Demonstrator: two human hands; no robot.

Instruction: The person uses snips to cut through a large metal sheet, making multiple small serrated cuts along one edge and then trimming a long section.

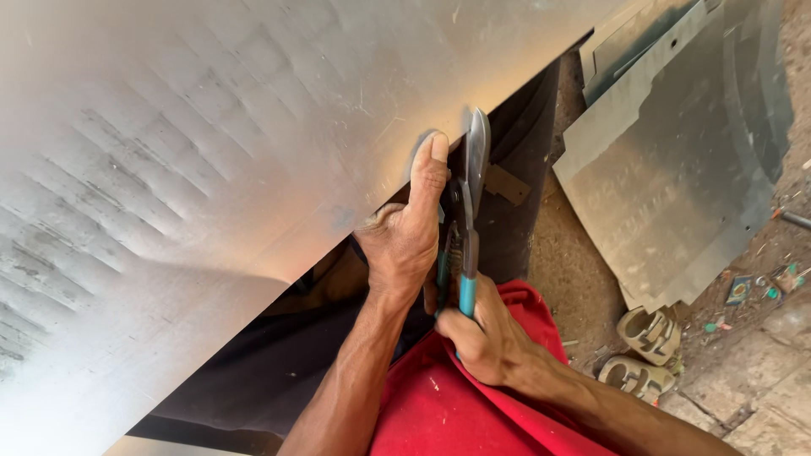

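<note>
Snips (470, 194) gripped in right hand (486, 338) | left hand (410, 236) pinching sheet metal (211, 152) edge alongside

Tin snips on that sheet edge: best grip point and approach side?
Grip the teal handles, from below, on the person's side. The snips stand nearly upright, blades up at the metal sheet edge, so only the handles are free. The right hand wraps them there; the left hand steadies the sheet.

Both arms are bare, with no sleeves, no gloves and no rings. A red cloth (456, 405) covers the lap (dark trousers (279, 355) show beside it).
</note>
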